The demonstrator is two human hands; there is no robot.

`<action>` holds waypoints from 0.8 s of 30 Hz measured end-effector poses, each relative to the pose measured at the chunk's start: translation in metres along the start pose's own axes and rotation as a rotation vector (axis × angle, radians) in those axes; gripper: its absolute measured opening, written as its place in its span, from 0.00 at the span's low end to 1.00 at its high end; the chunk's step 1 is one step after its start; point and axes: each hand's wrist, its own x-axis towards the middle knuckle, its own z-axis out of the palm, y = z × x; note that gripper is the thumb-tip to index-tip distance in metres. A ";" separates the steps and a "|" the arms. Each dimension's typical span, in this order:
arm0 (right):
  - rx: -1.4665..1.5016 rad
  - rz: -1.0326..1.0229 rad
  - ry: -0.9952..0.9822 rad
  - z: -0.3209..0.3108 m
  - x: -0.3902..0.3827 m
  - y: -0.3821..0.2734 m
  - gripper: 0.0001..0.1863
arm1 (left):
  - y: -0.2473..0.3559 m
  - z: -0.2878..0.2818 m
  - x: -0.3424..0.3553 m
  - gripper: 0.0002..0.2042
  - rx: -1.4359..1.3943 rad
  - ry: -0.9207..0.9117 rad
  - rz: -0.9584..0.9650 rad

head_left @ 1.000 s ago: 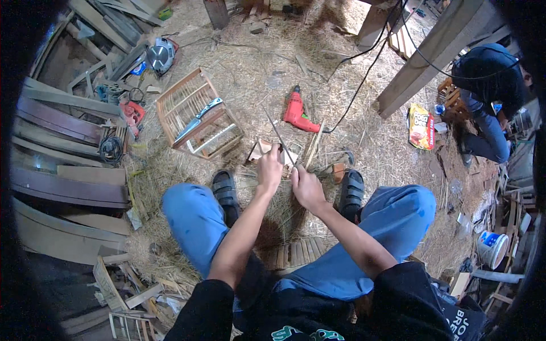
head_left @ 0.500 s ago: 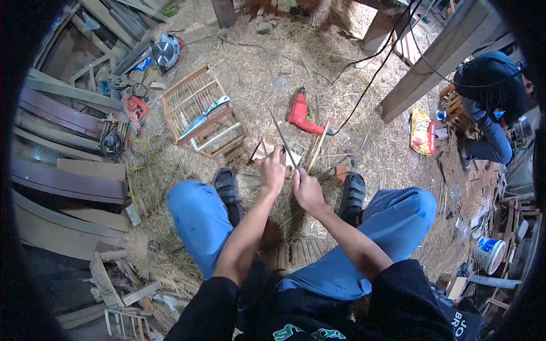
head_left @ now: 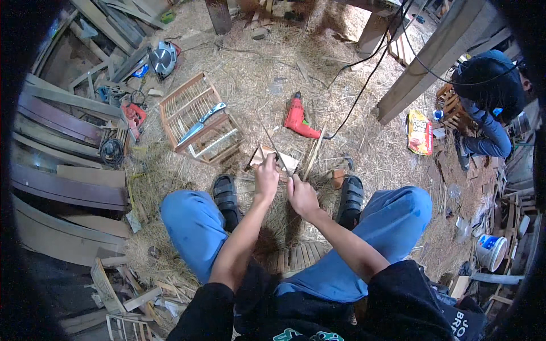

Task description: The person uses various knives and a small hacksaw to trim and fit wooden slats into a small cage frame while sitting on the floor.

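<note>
My right hand [head_left: 302,196] is closed round the near end of a long, thin, blade-like tool [head_left: 273,143], which points away and slightly left. Close beside it, my left hand [head_left: 266,177] is closed, thumb and fingers pinched near the blade; what they hold is too small to make out. Both hands are between my knees, in front of an open wooden box [head_left: 288,161] on the ground. Beyond them lies a red corded drill [head_left: 298,117]. At its left is a slatted wooden cage [head_left: 187,96] with a blue-handled knife or saw [head_left: 200,124] on top.
Straw and shavings cover the ground [head_left: 256,74]. A circular saw [head_left: 164,58] and a red power tool [head_left: 134,117] lie at the left, near stacked boards [head_left: 68,181]. Right are a wooden post [head_left: 424,68], a yellow-red packet [head_left: 420,133], a crouching person [head_left: 489,102] and a white bucket [head_left: 490,253].
The blade has come nearer to me, its tip lower in the view. Both hands have shifted slightly toward me and left, while the view itself has moved a little.
</note>
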 end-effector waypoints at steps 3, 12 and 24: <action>-0.011 0.026 -0.020 -0.002 0.002 -0.002 0.15 | 0.004 -0.001 0.003 0.06 -0.108 0.025 -0.025; -0.107 0.012 -0.017 -0.002 0.000 0.016 0.13 | 0.018 -0.005 -0.001 0.06 -0.192 -0.001 -0.074; -0.055 0.037 -0.068 -0.026 0.012 0.005 0.17 | 0.049 -0.077 0.041 0.16 0.060 -0.240 -0.029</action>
